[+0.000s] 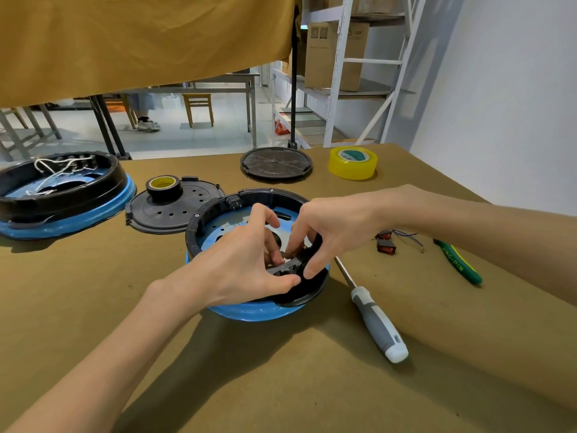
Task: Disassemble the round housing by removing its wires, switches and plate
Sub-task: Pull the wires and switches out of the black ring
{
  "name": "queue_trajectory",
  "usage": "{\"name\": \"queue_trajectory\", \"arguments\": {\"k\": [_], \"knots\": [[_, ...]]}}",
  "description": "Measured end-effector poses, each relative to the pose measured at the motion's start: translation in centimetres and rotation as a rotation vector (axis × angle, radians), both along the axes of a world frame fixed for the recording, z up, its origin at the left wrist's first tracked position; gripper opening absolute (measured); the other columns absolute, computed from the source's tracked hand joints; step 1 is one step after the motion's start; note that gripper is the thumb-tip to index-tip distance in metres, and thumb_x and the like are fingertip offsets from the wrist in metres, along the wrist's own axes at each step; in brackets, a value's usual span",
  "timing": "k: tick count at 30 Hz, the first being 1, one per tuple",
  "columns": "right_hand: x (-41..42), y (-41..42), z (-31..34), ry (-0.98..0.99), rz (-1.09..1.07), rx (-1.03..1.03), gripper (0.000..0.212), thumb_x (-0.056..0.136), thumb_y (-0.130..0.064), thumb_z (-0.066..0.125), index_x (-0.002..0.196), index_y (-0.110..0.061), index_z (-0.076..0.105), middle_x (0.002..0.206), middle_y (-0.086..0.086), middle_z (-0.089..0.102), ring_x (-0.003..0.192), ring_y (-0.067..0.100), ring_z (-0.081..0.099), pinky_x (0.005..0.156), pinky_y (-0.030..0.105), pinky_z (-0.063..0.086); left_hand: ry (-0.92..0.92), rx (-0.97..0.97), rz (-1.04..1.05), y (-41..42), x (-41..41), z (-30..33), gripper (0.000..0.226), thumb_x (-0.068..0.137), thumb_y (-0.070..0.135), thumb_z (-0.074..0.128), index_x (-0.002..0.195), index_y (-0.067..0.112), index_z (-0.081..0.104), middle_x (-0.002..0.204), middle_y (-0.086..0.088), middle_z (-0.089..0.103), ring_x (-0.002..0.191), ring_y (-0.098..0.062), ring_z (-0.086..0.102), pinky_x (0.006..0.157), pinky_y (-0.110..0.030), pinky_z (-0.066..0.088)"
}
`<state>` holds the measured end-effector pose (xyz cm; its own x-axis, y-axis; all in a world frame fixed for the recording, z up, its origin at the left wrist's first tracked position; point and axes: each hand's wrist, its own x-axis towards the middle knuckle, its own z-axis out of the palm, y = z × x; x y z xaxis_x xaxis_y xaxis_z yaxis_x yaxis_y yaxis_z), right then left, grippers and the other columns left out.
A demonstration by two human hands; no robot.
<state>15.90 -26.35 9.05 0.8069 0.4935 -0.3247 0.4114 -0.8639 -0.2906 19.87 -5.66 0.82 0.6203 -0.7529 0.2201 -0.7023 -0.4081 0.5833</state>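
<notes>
Both my hands, left (246, 264) and right (327, 235), pinch a small grey part (288, 265) inside the black-and-blue round plastic housing (249, 310); next I judge it needs working free.

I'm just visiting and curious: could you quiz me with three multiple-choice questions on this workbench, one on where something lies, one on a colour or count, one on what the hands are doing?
1. Where does the screwdriver lie?
A. right of the near housing
B. inside it
C. on the shelf

2. How many tape rolls are on the table?
A. one
B. two
C. four

3. What are the hands doing?
A. resting flat
B. holding pliers
C. both working inside the housing

Answers:
1 A, it lies on the table beside the housing.
2 B, a black roll and a yellow roll.
3 C, left hand and right hand pinch a part at the near rim.
</notes>
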Motion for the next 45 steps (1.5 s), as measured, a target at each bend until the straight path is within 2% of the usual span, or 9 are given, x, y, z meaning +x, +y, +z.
{"name": "queue_trajectory", "arguments": {"k": [3,7,11,18,23,28,32,37,45], "knots": [[-0.9,0.4,-0.3,-0.067,-0.024,-0.044,0.053,0.088,-0.042,0.075,0.135,-0.021,0.062,0.108,-0.010,0.066,0.088,0.001,0.062,0.070,0.005,0.047,0.012,0.003,-0.007,0.0,0.1,0.0,0.079,0.065,0.064,0.080,0.118,0.035,0.029,0.093,0.023,0.066,0.078,-0.009,0.072,0.069,-0.039,0.062],[-2.7,1.4,-1.5,-0.382,0.103,-0.194,0.045,0.089,-0.050,0.070,0.123,-0.023,0.058,0.096,-0.009,0.061,0.080,0.010,0.060,0.063,0.020,0.050,0.012,-0.005,-0.015,0.0,0.2,0.1,0.077,0.065,0.062,0.081,0.117,0.037,0.030,0.093,0.023,0.066,0.082,-0.003,0.071,0.072,-0.037,0.062],[-3.7,1.9,-2.2,-0.577,0.207,-0.343,0.039,0.095,-0.050,0.058,0.117,-0.018,0.058,0.091,-0.007,0.048,0.073,0.014,0.051,0.058,0.022,0.039,0.014,-0.003,-0.017,-0.1,0.0,0.2,0.076,0.065,0.061,0.081,0.117,0.036,0.031,0.093,0.024,0.065,0.080,-0.003,0.071,0.070,-0.037,0.062],[-3.9,0.9,-2.5,-0.578,0.384,-0.401,0.040,0.107,-0.045,0.038,0.127,-0.013,0.052,0.106,0.001,0.065,0.090,0.019,0.061,0.080,0.029,0.049,-0.014,0.006,-0.001,-0.1,-0.3,0.3,0.075,0.065,0.061,0.078,0.117,0.036,0.030,0.097,0.027,0.064,0.076,-0.006,0.071,0.067,-0.040,0.061],[-3.7,0.8,-3.4,-0.600,0.392,-0.341,0.040,0.109,-0.042,0.036,0.131,-0.011,0.049,0.112,0.004,0.064,0.087,0.014,0.045,0.078,0.027,0.044,-0.020,0.001,-0.007,-0.1,-0.3,0.2,0.073,0.066,0.060,0.078,0.116,0.037,0.031,0.097,0.027,0.064,0.076,-0.009,0.071,0.068,-0.040,0.062],[-4.0,0.2,-3.8,-0.643,0.442,-0.352,0.044,0.109,-0.041,0.032,0.137,-0.010,0.045,0.122,0.006,0.063,0.101,0.020,0.057,0.079,0.027,0.045,-0.026,0.005,-0.008,-0.1,-0.3,0.3,0.070,0.067,0.059,0.078,0.115,0.037,0.031,0.096,0.027,0.064,0.074,-0.007,0.071,0.065,-0.038,0.061],[-3.7,0.0,-3.9,-0.697,0.481,-0.424,0.044,0.110,-0.040,0.031,0.136,-0.007,0.045,0.120,0.008,0.063,0.099,0.022,0.059,0.073,0.027,0.041,-0.030,0.031,0.004,0.0,-0.3,0.4,0.049,0.068,0.066,0.073,0.104,0.040,0.050,0.090,0.023,0.068,0.084,0.002,0.069,0.073,-0.030,0.062],[-4.9,-0.3,-4.4,-0.707,0.356,-0.373,0.050,0.109,-0.039,0.028,0.142,-0.004,0.043,0.127,0.011,0.061,0.108,0.026,0.062,0.079,0.036,0.056,-0.037,0.062,-0.029,-0.2,-0.5,0.9,0.042,0.074,0.065,0.065,0.102,0.035,0.075,0.092,0.020,0.073,0.090,0.002,0.070,0.080,-0.029,0.062],[-5.8,-0.6,-4.4,-0.738,0.286,-0.323,0.057,0.105,-0.041,0.025,0.126,-0.001,0.058,0.120,0.017,0.065,0.105,0.031,0.067,0.075,0.040,0.058,0.041,0.163,-0.064,-0.6,-0.7,1.5,0.031,0.080,0.053,0.073,0.102,0.031,0.078,0.089,0.014,0.071,0.087,-0.010,0.066,0.075,-0.041,0.058]]}}
